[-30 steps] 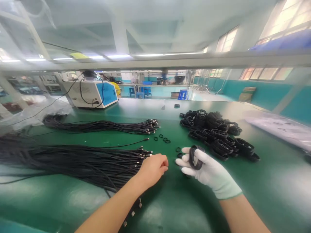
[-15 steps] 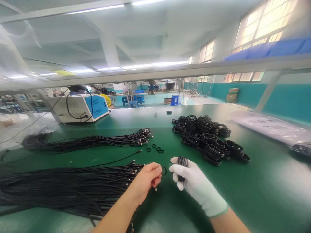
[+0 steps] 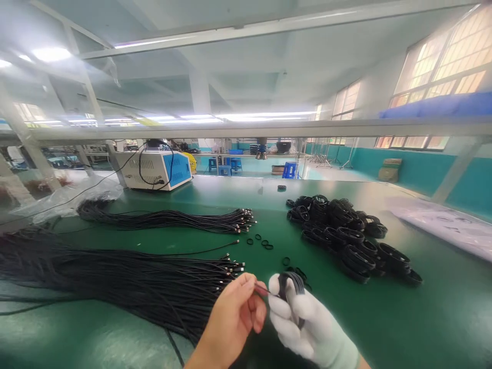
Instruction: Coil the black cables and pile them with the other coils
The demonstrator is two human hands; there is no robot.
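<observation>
My bare left hand pinches a small black rubber band, drawn out in a thin line toward the coil beside it. In my white-gloved right hand is a coiled black cable, gripped between thumb and fingers. The two hands are close together over the front of the green table. Just beyond them lie several loose black bands, with more partly hidden behind the glove. To the left, long black cables with metal plugs lie in a thick bundle, their ends near my left wrist.
A second bundle of straight cables lies farther back. On the right is a heap of coiled cables. A white-and-blue machine stands at the back left of the green table. A shelf beam crosses above.
My left hand has brought the band over to the coil, and the band is now stretched. My right hand has turned the coil. The view has shifted, and more loose bands show near the glove.
</observation>
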